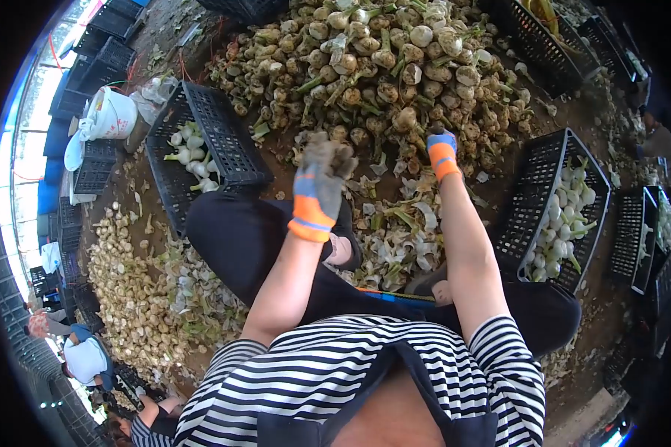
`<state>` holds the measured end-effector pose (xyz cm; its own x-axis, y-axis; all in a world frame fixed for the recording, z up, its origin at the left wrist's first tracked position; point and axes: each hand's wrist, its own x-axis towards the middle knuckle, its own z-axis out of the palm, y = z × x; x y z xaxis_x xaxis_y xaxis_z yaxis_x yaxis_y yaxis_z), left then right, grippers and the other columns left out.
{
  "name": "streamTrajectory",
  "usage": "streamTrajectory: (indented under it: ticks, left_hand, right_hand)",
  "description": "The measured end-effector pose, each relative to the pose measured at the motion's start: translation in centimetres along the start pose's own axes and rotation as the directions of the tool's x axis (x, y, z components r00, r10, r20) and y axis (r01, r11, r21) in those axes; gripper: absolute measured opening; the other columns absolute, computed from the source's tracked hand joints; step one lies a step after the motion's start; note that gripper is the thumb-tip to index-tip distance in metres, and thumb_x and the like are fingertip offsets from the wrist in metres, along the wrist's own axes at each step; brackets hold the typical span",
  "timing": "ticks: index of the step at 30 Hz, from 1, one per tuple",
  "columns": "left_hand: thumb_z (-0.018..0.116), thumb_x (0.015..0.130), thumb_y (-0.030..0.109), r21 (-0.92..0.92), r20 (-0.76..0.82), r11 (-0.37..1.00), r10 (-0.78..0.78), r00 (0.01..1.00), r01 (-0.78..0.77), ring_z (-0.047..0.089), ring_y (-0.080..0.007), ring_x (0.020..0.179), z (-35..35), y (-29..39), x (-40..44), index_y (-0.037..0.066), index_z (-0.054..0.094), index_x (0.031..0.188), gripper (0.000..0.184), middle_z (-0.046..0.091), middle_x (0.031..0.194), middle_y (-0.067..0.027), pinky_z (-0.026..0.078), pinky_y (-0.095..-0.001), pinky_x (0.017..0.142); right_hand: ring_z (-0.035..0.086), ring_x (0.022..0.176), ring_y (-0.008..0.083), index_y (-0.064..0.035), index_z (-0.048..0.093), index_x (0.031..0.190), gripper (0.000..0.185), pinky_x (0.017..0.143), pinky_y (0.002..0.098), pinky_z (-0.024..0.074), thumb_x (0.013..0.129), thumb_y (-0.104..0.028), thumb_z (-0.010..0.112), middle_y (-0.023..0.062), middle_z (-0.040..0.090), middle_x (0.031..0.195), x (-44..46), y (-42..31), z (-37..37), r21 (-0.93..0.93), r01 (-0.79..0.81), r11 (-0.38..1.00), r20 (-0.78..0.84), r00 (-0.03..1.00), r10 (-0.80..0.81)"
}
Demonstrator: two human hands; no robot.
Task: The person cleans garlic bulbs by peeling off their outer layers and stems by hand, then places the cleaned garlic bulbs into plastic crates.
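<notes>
My left hand (320, 179), in a soiled grey and orange glove, is raised over the near edge of a heap of dirt-covered garlic bulbs (380, 78). Its fingers look curled and blurred, and I cannot make out what lies in them. My right hand (443, 153), in an orange and blue-purple glove, is closed at the heap's front right edge; its fingers are mostly hidden, with a small dark part at their tip. Between my legs lie loose papery peelings and stalk scraps (402, 238).
Black crates flank me: a left one (235, 141) and a right one (511, 223), both holding white trimmed bulbs. Another bulb pile (127, 290) spreads at left. A white bucket (113, 113) stands at upper left. Other people (86, 357) are at lower left.
</notes>
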<state>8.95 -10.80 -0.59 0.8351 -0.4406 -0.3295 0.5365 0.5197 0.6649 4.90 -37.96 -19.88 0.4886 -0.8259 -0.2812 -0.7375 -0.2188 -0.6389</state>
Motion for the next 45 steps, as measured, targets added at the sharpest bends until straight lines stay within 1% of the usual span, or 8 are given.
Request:
streamTrajectory:
  ticks: [5,10,20,27,29,34,40,45]
  left_hand:
    - [0.060,0.083,0.014,0.019,-0.073,0.978,-0.205,0.976,0.207,0.057,-0.0260,0.088,-0.3,-5.4,2.6,0.012,0.051,0.114,0.033,0.055,0.106,-0.0089,0.049,-0.0402,0.077]
    - [0.062,0.080,0.008,0.002,-0.335,1.000,-0.004,0.942,0.005,0.057,-0.0234,0.082,-3.3,-6.0,3.3,0.013,0.051,0.110,0.032,0.056,0.090,-0.0091,0.051,-0.0404,0.072]
    - [0.057,0.081,0.002,0.014,-0.257,0.945,0.320,0.912,-0.327,0.057,-0.0209,0.084,-4.8,-0.1,0.0,0.013,0.044,0.118,0.041,0.054,0.095,-0.0062,0.051,-0.0385,0.076]
    - [0.058,0.080,0.001,0.243,-0.211,0.926,0.339,0.917,-0.287,0.057,-0.0198,0.090,-7.9,-4.4,4.1,0.010,0.046,0.121,0.044,0.053,0.108,-0.0056,0.049,-0.0335,0.081]
    - [0.054,0.082,-0.003,0.364,-0.048,0.899,0.280,0.959,-0.245,0.055,-0.0167,0.097,-8.3,-5.9,5.3,0.006,0.046,0.122,0.042,0.054,0.114,-0.0065,0.047,-0.0298,0.086]
    - [0.047,0.092,0.021,0.190,0.315,0.968,-0.220,0.923,0.166,0.047,-0.0145,0.113,-0.3,-2.2,-0.4,0.003,0.038,0.131,0.044,0.045,0.129,-0.0060,0.042,-0.0312,0.092]
    - [0.060,0.080,-0.003,0.039,0.409,0.982,0.155,0.900,-0.187,0.056,-0.0184,0.099,2.6,-3.5,-1.5,0.002,0.045,0.122,0.044,0.054,0.113,-0.0115,0.048,-0.0278,0.084]
    - [0.073,0.067,0.000,0.309,0.523,0.772,0.350,0.777,-0.556,0.055,-0.0174,0.096,3.6,-5.5,-2.4,0.000,0.045,0.118,0.058,0.054,0.111,-0.0095,0.047,-0.0283,0.083]
  right_hand:
    - [0.056,0.076,0.0138,0.0020,0.061,0.099,0.026,0.071,0.0271,0.0448,0.073,0.004,0.059,0.0070,0.065,0.090,-5.5,-0.9,-4.3,0.712,0.178,0.679,0.036,0.957,-0.288]
    - [0.059,0.096,0.0292,-0.0129,0.054,0.119,0.050,0.084,0.0339,0.0453,0.069,-0.014,0.062,0.0164,0.060,0.107,-8.7,1.1,-2.2,-0.240,0.107,0.965,0.068,0.993,-0.094]
    - [0.044,0.111,0.0424,-0.0188,0.042,0.126,0.051,0.093,0.0447,0.0384,0.076,-0.013,0.048,0.0196,0.039,0.131,-14.0,-3.1,12.4,-0.359,0.686,0.632,0.605,0.687,-0.402]
    - [0.056,0.100,0.0284,-0.0054,0.056,0.109,0.031,0.088,0.0367,0.0437,0.078,-0.010,0.053,0.0159,0.059,0.107,-10.5,-0.8,10.5,0.151,0.131,0.980,0.522,0.831,-0.192]
    - [0.059,0.078,0.0192,-0.0033,0.057,0.103,0.032,0.071,0.0338,0.0502,0.074,-0.006,0.067,0.0054,0.062,0.086,-8.8,0.7,9.6,0.746,-0.423,0.514,0.629,0.702,-0.335]
    - [0.061,0.082,0.0163,-0.0019,0.054,0.103,0.023,0.067,0.0271,0.0502,0.082,-0.010,0.058,0.0070,0.062,0.092,-15.7,-9.7,-7.6,0.765,-0.555,0.326,0.639,0.594,-0.489]
    - [0.061,0.082,0.0255,-0.0004,0.053,0.107,0.037,0.072,0.0372,0.0513,0.073,0.009,0.046,0.0126,0.062,0.092,-19.4,-9.3,-11.3,0.921,-0.374,-0.107,0.295,0.850,-0.437]
    - [0.061,0.077,0.0173,-0.0037,0.057,0.102,0.024,0.068,0.0320,0.0501,0.078,-0.007,0.061,0.0069,0.062,0.089,-22.4,-8.6,-12.7,0.945,-0.326,-0.013,0.300,0.883,-0.362]
